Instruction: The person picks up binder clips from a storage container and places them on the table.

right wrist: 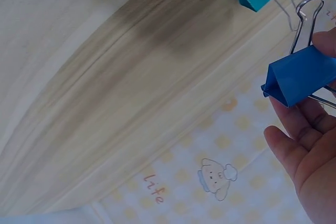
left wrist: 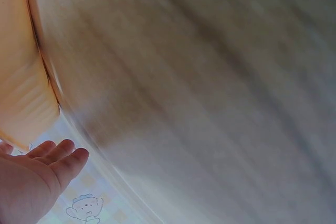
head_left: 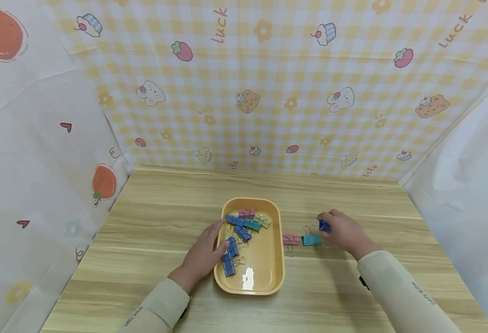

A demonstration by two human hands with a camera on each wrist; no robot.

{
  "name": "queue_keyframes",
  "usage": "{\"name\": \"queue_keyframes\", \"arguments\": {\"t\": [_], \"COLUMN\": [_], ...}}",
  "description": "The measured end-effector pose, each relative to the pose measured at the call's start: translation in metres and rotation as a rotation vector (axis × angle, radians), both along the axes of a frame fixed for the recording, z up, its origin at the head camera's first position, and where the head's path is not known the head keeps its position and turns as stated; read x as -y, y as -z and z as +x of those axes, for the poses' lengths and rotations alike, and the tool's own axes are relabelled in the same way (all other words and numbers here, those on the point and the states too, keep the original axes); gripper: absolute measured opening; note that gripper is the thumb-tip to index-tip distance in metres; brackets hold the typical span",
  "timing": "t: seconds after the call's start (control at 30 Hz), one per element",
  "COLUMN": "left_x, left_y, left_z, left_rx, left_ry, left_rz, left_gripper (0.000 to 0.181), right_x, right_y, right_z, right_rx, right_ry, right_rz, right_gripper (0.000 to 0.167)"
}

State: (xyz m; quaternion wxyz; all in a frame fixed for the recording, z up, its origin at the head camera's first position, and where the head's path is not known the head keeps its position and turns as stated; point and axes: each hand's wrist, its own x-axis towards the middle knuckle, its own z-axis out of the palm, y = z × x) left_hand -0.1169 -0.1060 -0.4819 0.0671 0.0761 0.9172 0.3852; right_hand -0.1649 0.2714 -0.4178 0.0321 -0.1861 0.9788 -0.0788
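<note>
A yellow tray [head_left: 264, 277] holds several binder clips: a blue clip [head_left: 229, 266] at its near left, more blue ones, a teal, a pink and a pale yellow one towards the far end. My left hand [head_left: 200, 249] rests on the tray's left rim, thumb over the edge. To the right of the tray, my right hand [head_left: 345, 233] pinches a blue binder clip [right wrist: 302, 74] between thumb and fingers, above the table. Beside it on the table lie a teal binder clip [head_left: 311, 240] and a pink binder clip [head_left: 291, 239], end to end in a row.
The wood-grain table [head_left: 164, 199] ends at a checked yellow cloth backdrop [head_left: 244, 129]. White cloth hangs at the left [head_left: 40, 162] and right sides. In the left wrist view, mostly table surface and the outer tray wall [left wrist: 26, 66] show.
</note>
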Motion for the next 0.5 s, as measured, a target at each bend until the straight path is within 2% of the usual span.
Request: {"name": "queue_keyframes", "arguments": {"t": [0.5], "left_x": [-0.001], "left_y": [0.0], "left_z": [0.0], "left_rx": [0.015], "left_ry": [-0.002], "left_rz": [-0.01], "left_gripper": [0.067], "right_x": [-0.016], "right_y": [0.016], "right_z": [0.0], "right_rx": [0.065], "right_ry": [0.03], "right_rz": [0.029], "right_gripper": [0.039]}}
